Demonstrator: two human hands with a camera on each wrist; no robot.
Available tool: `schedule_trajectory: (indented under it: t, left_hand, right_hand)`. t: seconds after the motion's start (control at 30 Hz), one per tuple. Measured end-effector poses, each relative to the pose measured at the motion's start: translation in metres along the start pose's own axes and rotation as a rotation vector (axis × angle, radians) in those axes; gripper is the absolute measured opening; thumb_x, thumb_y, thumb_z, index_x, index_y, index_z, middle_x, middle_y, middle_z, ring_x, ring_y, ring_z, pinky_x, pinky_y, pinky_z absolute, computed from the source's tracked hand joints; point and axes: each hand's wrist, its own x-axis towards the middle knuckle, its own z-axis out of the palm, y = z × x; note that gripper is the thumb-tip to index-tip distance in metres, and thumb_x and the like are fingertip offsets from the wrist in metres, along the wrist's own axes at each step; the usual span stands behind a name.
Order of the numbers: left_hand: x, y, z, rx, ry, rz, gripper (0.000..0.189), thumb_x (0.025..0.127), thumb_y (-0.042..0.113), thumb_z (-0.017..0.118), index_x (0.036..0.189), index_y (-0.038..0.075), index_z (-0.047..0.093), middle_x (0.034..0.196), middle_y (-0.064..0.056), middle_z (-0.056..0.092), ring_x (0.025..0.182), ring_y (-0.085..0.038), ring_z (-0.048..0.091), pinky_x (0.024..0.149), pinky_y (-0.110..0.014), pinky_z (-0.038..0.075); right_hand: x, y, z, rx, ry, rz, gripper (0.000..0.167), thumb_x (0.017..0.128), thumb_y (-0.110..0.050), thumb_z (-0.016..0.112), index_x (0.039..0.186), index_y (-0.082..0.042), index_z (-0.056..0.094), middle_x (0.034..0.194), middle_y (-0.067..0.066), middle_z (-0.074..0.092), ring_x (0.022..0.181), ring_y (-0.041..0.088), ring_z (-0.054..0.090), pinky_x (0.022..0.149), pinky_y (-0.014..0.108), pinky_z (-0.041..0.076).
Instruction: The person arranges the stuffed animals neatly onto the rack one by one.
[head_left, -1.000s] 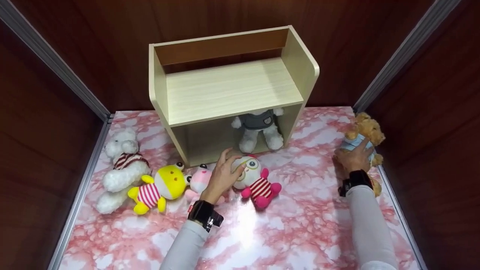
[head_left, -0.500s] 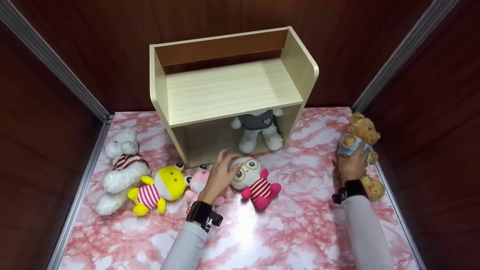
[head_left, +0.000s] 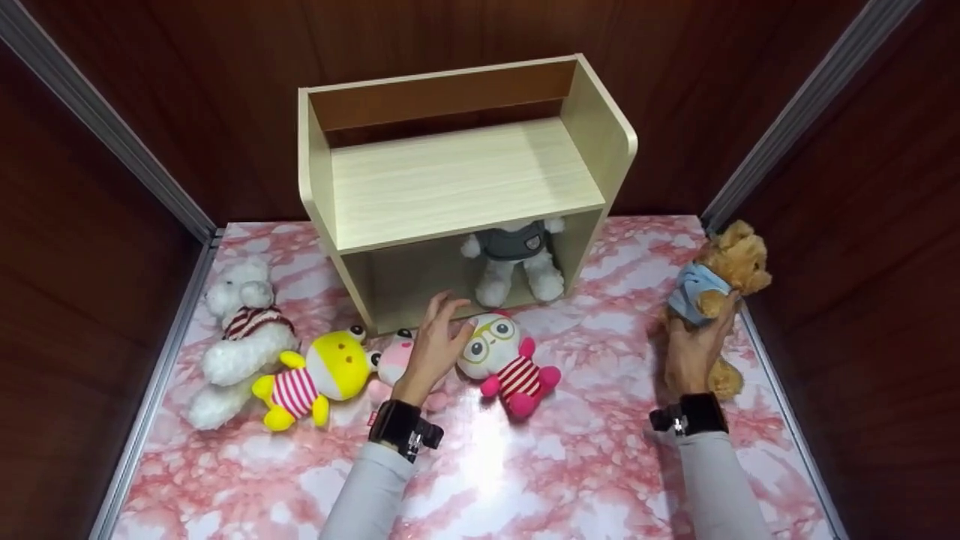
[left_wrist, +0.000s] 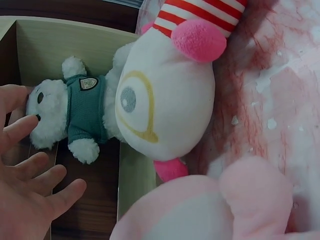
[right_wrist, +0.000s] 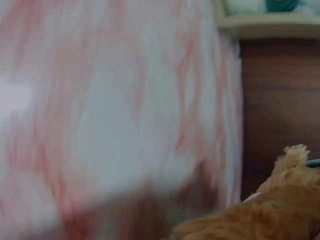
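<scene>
Teddy bear has turned, legs swinging inward near the desk's right edge, gripped by the right hand, so its grasp seems settled; left hand, fingers loose, hovers beside the bespectacled doll

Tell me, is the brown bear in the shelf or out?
Out. The right hand holds the brown bear to the right of the shelf, with pink marbled surface showing between them.

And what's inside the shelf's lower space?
A white plush in a dark top, at the right end. The upper board covers its face in the head view; the left wrist view shows it. Its back can't be seen.
</scene>
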Motion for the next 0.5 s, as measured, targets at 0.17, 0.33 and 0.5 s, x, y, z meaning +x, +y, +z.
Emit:
schedule_trajectory:
  t: [0.17,0.33,0.5]
  left_hand:
    - [0.004,0.006,0.005,0.021,0.004,0.003,0.042,0.100,0.023,0.067,0.137,0.005,0.061,0.154,-0.023,0.042,0.111,-0.040,0.069,0.098,-0.051,0.054]
    - [0.005,0.011,0.007,0.026,0.010,0.002,0.048,0.100,0.024,0.067,0.143,0.005,0.056,0.153,-0.020,0.044,0.129,-0.040,0.058,0.106,-0.049,0.048]
    - [0.005,0.017,0.007,0.028,0.014,-0.002,0.062,0.100,0.026,0.067,0.153,0.006,0.043,0.155,-0.017,0.045,0.142,-0.035,0.045,0.116,-0.048,0.038]
  right_hand:
    - [-0.011,-0.011,0.013,0.222,-0.015,-0.122,0.109,0.085,0.019,0.058,0.168,-0.027,0.004,0.173,-0.003,0.003,0.152,0.017,0.023,0.116,0.033,0.037]
    - [-0.024,-0.024,0.024,0.262,-0.062,-0.258,0.107,0.084,0.020,0.055,0.168,-0.018,0.001,0.171,0.004,0.016,0.150,0.020,0.030,0.122,0.032,0.028]
    - [-0.043,-0.035,0.031,0.371,-0.138,-0.292,0.098,0.090,0.020,0.053,0.166,-0.007,-0.004,0.167,0.013,0.024,0.146,0.019,0.036,0.119,0.031,0.033]
